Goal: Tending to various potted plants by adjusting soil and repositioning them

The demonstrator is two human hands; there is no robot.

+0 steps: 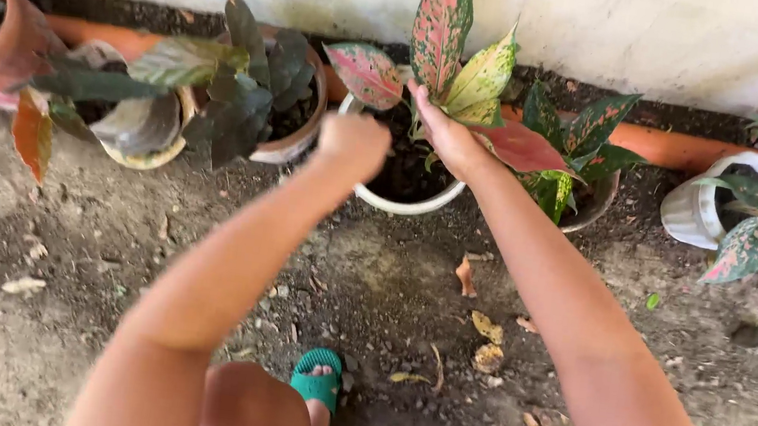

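The left hand (354,142) is closed in a fist on the near rim of the white pot (399,202), while the right hand (445,133) lies open, fingers flat, reaching into the pot at the base of the pink-and-green plant (457,70); it clamps nothing that can be seen. The pot stands on bare dirt ground (55,300) against the pale wall (656,35), just beside a brown pot (297,142) on one side and another leafy pot (589,204) on the other. Steadying the rim while working low at the stems looks wise, as leaves crowd both flanks. Open room lies only toward the person's green sandals (317,382).
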